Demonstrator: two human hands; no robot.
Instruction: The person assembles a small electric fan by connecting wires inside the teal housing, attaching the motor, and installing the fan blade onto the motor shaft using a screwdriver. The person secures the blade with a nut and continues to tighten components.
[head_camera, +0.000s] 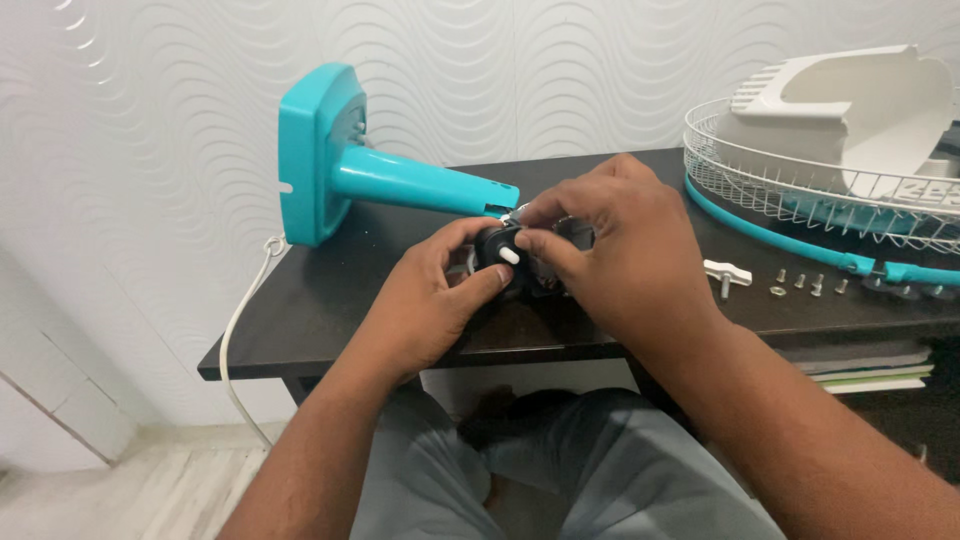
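We pinch the black motor part (500, 255) between our left hand (430, 300) and right hand (610, 250); the fan seems dismantled; grille (800, 185) and screws (810, 283) lie right of them.

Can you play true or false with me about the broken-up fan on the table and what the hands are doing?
1. Both hands hold the small black motor part with a white shaft. True.
2. The turquoise fan stand stands upright. False: it lies on its side on the dark table.
3. The wire fan guard sits at the table's right end. True.
4. The loose screws lie left of the left hand. False: they lie beyond the right hand, near the guard.
5. The white housing rests on the floor. False: it sits in the guard.
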